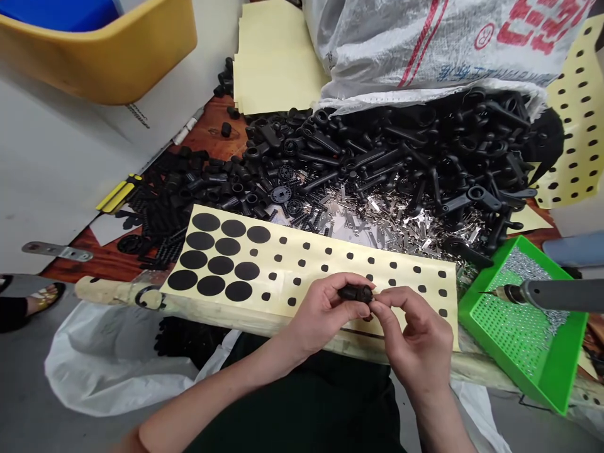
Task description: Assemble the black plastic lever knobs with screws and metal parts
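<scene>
My left hand (325, 308) is closed round a small black plastic part (355, 293), held over the front edge of the bench. Thumb and forefinger of my right hand (415, 327) are pinched together at the right end of that part; whatever tiny piece they hold is too small to make out. Under and behind both hands lies a cream sticker sheet (325, 270), with large black discs on its left and small black dots across the rest. Past the sheet spreads a heap of small metal clips (415, 233).
Black plastic handles (377, 151) pile up below a white woven sack (425, 44). A green tray (566, 377) of screws stands at the right, with an electric screwdriver (557, 294) above it. A yellow bin (141, 56) juts in upper left. Another person's foot (47, 297) shows far left.
</scene>
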A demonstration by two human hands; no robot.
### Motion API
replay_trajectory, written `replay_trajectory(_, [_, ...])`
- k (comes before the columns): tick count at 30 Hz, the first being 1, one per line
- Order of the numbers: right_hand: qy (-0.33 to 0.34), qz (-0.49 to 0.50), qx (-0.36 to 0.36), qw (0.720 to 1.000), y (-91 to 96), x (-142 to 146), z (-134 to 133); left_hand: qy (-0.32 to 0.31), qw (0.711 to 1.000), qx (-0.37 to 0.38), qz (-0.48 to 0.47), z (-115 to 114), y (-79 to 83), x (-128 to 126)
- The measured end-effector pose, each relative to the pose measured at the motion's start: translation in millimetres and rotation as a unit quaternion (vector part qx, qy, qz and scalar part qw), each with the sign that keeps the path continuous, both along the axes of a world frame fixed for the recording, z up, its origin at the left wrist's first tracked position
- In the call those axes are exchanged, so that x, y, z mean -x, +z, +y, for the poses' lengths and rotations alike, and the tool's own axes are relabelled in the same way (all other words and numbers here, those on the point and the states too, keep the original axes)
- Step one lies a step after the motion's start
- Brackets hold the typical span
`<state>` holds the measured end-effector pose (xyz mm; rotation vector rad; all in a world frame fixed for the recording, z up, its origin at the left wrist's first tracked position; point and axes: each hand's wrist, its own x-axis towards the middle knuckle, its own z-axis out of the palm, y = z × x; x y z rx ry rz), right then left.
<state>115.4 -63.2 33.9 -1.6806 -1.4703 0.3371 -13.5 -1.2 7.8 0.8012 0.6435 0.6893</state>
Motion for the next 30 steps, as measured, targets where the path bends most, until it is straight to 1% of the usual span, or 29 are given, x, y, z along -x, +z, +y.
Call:
replay_trajectory(3, [0.003, 0.019, 0.025, 1.0, -0.2, -0.2, -0.4, -0.008, 1.0, -0.005, 0.01, 0.8, 0.7, -0.2])
replay_trajectory(10, [0.014, 0.019, 0.041, 0.999, -2.1, -2.3, 0.9, -0.005, 0.999, -0.019, 0.038, 0.9, 5.1, -0.4])
replay_trajectory(15, [0.013, 0.054, 0.013, 0.998, -6.6, -0.3, -0.1, -0.006, 0.999, -0.026, 0.036, 0.6, 6.0, -0.8])
replay_trajectory(20, [0.021, 0.016, -0.04, 0.999, -8.9, 2.0, 1.3, -0.007, 1.0, -0.011, 0.01, 0.7, 3.1, -2.2])
replay_trajectory(22, [0.013, 0.005, -0.039, 0.999, -9.6, 2.7, 2.1, -0.006, 1.0, -0.014, 0.003, 0.6, 3.7, -2.0])
replay_trajectory(26, [-0.003, 0.025, -0.011, 1.0, -12.2, 3.3, 2.8, 0.003, 0.999, -0.042, 0.023, 0.2, 5.8, -0.7])
replay_trajectory(30, [0.001, 0.02, -0.019, 1.0, -13.1, 3.8, 4.3, 0.007, 1.0, -0.014, 0.001, 0.6, 2.5, -1.1])
